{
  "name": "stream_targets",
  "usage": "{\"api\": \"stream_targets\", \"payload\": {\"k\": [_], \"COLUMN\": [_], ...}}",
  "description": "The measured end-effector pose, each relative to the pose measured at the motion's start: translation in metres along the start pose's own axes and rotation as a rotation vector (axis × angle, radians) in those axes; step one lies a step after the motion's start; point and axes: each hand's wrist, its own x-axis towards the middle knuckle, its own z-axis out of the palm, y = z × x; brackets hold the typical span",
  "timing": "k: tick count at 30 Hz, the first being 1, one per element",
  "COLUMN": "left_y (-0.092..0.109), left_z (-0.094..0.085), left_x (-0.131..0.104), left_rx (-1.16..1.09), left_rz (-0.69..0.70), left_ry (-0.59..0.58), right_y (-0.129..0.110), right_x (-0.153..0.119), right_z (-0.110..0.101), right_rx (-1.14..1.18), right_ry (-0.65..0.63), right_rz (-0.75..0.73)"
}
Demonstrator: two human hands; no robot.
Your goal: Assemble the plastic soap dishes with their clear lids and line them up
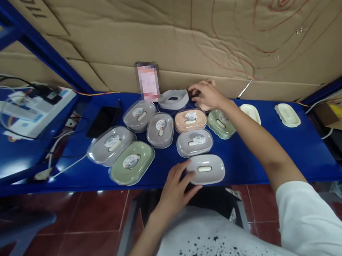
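A grey oval box (pixel 212 174) with a clear lid lies at the table's front edge. My left hand (pixel 177 187) rests at its left end, fingers spread. My right hand (pixel 206 94) reaches to the back, by a peach-coloured item (pixel 202 105) and right of a grey piece with a wavy rim (pixel 175 100); what its fingers touch is partly hidden. Around stand lidded boxes with round labels: a peach one (pixel 186 126), a grey one (pixel 183 145), a green one (pixel 142 149) at front left and another green one (pixel 219 132) beside my right forearm.
Two cream pieces (pixel 288 115) lie on the right of the blue table (pixel 307 147). A pixelated upright card (pixel 148 81) leans on the cardboard wall (pixel 157 32). A power strip with cables (pixel 44 112) is at left, an open carton (pixel 341 116) at right.
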Motion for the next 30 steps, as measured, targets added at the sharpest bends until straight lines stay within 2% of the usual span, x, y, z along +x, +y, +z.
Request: {"api": "stream_targets", "payload": {"k": [3, 7, 12, 15, 18, 21, 24, 27, 30], "left_y": [0.000, 0.000, 0.000, 0.000, 0.001, 0.002, 0.004, 0.008, 0.012], "left_z": [0.003, 0.006, 0.007, 0.007, 0.007, 0.005, 0.004, 0.004, 0.009], "left_x": [0.002, 0.001, 0.000, -0.001, -0.001, -0.001, 0.003, 0.009, 0.019], "left_rx": [0.007, 0.019, 0.018, 0.014, 0.014, 0.017, 0.013, 0.009, -0.002], "left_rz": [0.012, 0.017, 0.011, 0.005, 0.006, 0.009, 0.016, 0.035, 0.067], "left_ry": [0.019, 0.019, 0.020, 0.024, 0.028, 0.032, 0.054, 0.051, 0.005], "right_y": [-0.001, -0.017, -0.028, -0.024, -0.019, -0.023, -0.038, -0.061, -0.084], "right_x": [-0.010, -0.019, -0.010, -0.006, -0.021, -0.064, -0.130, -0.204, -0.266], "right_z": [-0.002, 0.004, 0.009, 0.000, -0.021, -0.043, -0.050, -0.034, -0.005], "right_rx": [-0.028, -0.066, -0.122, -0.081, 0.091, 0.358, 0.692, 0.970, 1.133], "right_ry": [-0.005, -0.047, -0.065, -0.052, 0.021, 0.177, 0.429, 0.642, 0.703], "right_rz": [-0.043, -0.156, -0.171, -0.166, -0.154, -0.051, 0.173, 0.463, 0.780]}}
